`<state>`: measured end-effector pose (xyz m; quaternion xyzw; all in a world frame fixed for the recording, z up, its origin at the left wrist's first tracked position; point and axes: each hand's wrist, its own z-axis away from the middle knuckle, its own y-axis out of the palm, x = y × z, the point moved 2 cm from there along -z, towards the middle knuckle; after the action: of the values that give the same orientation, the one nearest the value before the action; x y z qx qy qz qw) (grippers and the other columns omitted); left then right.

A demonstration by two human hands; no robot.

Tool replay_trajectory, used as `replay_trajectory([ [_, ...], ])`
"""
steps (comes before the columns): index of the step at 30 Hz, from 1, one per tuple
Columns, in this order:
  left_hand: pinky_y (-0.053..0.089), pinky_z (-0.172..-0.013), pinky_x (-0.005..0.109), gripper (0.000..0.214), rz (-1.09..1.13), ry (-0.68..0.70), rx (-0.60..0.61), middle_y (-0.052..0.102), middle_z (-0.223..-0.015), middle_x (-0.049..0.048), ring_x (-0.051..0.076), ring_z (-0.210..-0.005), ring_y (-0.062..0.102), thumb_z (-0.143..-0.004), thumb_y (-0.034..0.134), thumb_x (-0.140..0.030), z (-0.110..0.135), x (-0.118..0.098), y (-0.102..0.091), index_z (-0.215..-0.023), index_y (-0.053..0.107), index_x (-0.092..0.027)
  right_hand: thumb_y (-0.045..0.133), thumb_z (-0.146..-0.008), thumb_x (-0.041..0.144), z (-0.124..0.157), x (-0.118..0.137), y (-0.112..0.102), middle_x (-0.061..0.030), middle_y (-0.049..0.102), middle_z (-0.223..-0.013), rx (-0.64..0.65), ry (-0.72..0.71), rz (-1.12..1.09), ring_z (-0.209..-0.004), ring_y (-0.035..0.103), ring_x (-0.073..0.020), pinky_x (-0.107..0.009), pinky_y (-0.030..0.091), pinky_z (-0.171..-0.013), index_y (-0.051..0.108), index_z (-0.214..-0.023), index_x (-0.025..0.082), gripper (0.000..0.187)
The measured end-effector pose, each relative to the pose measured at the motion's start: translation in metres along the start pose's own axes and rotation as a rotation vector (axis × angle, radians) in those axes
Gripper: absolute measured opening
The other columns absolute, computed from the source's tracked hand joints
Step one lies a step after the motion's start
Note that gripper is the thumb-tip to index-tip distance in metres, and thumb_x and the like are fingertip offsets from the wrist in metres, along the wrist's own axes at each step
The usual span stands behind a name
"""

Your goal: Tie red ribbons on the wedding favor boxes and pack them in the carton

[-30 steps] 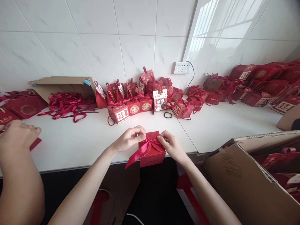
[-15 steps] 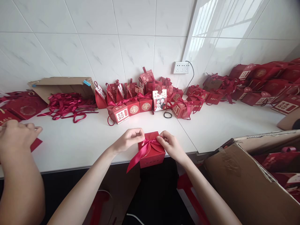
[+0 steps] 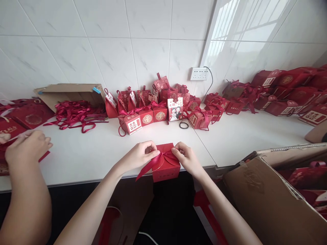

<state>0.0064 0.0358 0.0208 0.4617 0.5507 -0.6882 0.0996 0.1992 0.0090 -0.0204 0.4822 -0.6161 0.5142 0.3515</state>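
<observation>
Two hands (image 3: 141, 154) (image 3: 185, 156) pinch ribbon (image 3: 149, 165) on red box (image 3: 166, 170); neighbouring box (image 3: 133, 124) reads 囍.

Plain deep-red gift box (image 3: 165, 168), crimson satin ribbon (image 3: 146, 166) across it | under it, white counter (image 3: 102, 149) | behind it, red boxes (image 3: 143, 117) with white labels and gold roundels, one white-and-red cartoon-couple box (image 3: 174, 109) | left of it, dark-red ribbon heap (image 3: 75, 114), brown cardboard (image 3: 68, 92) with a blue tab, probably tape | beyond, white grey-veined tiles (image 3: 102, 51)

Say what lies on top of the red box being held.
A red ribbon crosses its folded lid, pinched by the left hand and right hand. The box hides its contents.
</observation>
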Motion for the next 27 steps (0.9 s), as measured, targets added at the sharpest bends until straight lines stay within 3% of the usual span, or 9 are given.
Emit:
replay_trajectory([
  [15,0.036,-0.061,0.025,0.026,-0.041,-0.014,-0.029,0.048,-0.071,-0.0038,0.012,-0.063,0.043,-0.09,0.037,-0.043,0.005,0.004,0.009,-0.081,0.045,-0.02,0.046,-0.085,0.044,0.0,0.0,0.001,0.0027,0.042,-0.064,-0.003,-0.039,0.032,-0.062,0.042,-0.013,-0.026,0.035,-0.056,0.043,-0.067,0.021,0.029],
  [19,0.037,-0.062,0.025,0.027,-0.021,-0.026,-0.065,0.051,-0.072,-0.0034,0.012,-0.064,0.046,-0.09,0.038,-0.044,0.008,0.002,0.011,-0.082,0.046,-0.02,0.046,-0.085,0.043,0.0,0.0,0.001,0.0023,0.043,-0.065,-0.003,-0.039,0.045,-0.062,0.043,-0.0131,-0.026,0.035,-0.057,0.045,-0.067,0.021,0.029],
  [23,0.038,-0.063,0.026,0.028,-0.022,-0.039,-0.027,0.057,-0.077,-0.0022,0.013,-0.067,0.049,-0.088,0.042,-0.046,0.008,-0.001,0.011,-0.083,0.053,-0.02,0.048,-0.084,0.044,0.001,0.0,-0.002,0.0013,0.047,-0.066,0.008,-0.039,0.049,-0.064,0.045,-0.0134,-0.027,0.037,-0.058,0.046,-0.067,0.02,0.029],
  [27,0.037,-0.061,0.024,0.028,-0.016,-0.011,-0.026,0.055,-0.075,-0.0027,0.013,-0.066,0.049,-0.089,0.041,-0.045,0.006,-0.001,0.012,-0.08,0.05,-0.02,0.047,-0.085,0.044,0.001,0.0,-0.003,0.0011,0.048,-0.066,0.011,-0.038,0.052,-0.064,0.046,-0.0135,-0.026,0.038,-0.058,0.047,-0.068,0.02,0.029],
])
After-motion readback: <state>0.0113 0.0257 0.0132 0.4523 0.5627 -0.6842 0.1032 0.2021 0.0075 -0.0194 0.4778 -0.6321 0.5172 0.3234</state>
